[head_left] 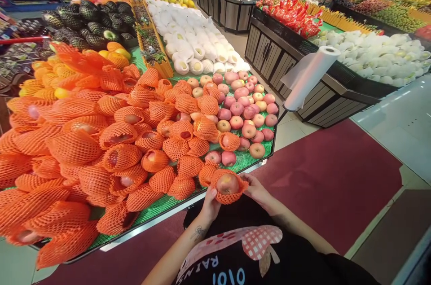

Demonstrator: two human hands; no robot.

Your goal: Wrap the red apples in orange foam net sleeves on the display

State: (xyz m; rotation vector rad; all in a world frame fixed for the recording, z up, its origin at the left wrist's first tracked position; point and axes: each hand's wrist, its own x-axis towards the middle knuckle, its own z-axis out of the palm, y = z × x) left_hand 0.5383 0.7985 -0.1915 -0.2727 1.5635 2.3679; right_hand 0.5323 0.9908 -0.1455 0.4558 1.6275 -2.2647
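Note:
Both my hands hold one apple in an orange foam net (228, 185) just off the front edge of the fruit stand. My left hand (209, 204) grips its left side with fingers curled. On the other side my right hand (256, 190) has its fingers pressed to the net. The apple's red top shows through the net's opening. Right in front lie several netted apples (153, 159) on green matting (251, 162), and beyond them a heap of bare pink apples (244, 105).
White-netted fruit (188, 38) lies further back on the stand, dark avocados (90, 20) at the back left. A roll of plastic bags (311, 76) juts out by the dark display counter (323, 96) on the right. A red floor mat (336, 181) runs along the aisle.

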